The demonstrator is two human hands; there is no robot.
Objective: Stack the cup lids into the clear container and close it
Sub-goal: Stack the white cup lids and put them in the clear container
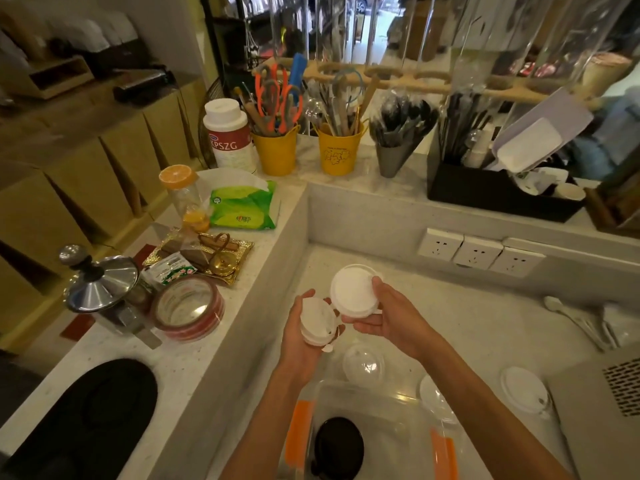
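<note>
My left hand (pixel 298 336) grips a small stack of white cup lids (pixel 317 323). My right hand (pixel 388 317) holds a larger white lid stack (pixel 353 292) just beside it, both above the counter. Below my arms stands the clear container (pixel 391 403) with orange side clips (pixel 299 434); a black lid (pixel 341 445) lies inside it. A clear dome lid (pixel 363 363) rests at its far edge. More white lids lie to the right, one (pixel 437 398) next to the container and another (pixel 524 389) farther right. I see no cover for the container.
A raised ledge on the left carries tape rolls (pixel 188 308), a steel kettle lid (pixel 104 285), a tray and a tissue pack (pixel 244 206). Wall sockets (pixel 478 252) line the back. Spoons (pixel 575 320) and a grey machine (pixel 606 410) sit at the right.
</note>
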